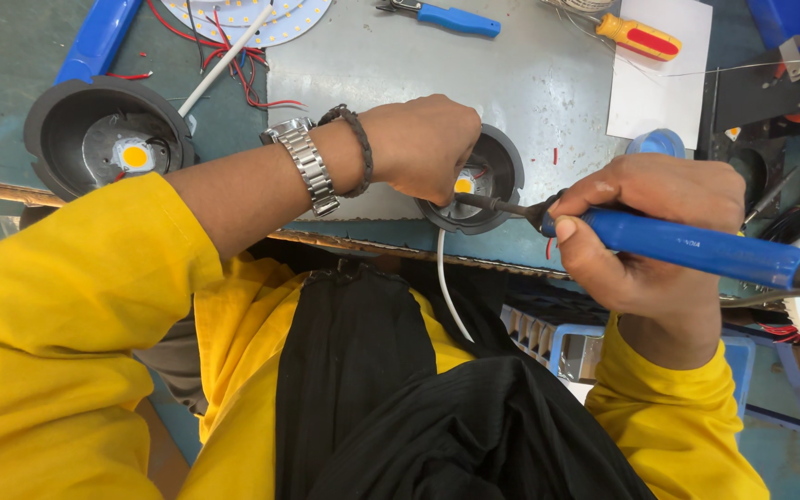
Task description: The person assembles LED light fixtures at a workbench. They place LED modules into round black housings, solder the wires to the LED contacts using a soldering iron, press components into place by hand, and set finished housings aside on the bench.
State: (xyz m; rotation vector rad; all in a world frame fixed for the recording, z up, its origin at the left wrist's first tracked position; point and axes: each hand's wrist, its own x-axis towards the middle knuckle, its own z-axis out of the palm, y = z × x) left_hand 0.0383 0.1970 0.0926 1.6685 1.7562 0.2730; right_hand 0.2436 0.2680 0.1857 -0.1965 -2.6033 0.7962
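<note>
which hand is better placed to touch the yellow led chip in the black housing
Right. The right hand holds the blue soldering iron with its tip already at the LED chip; the left hand is steadying the black housing.

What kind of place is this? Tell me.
Probably a small workshop bench where lamps get put together. The right hand holds a blue soldering iron to a black lamp housing, with a round LED board and screwdriver nearby.

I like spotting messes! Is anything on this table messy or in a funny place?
Yes. Tiny red wire scraps lie scattered on the grey metal sheet, and the black lamp housing under the left hand hangs slightly past the table edge.
</note>
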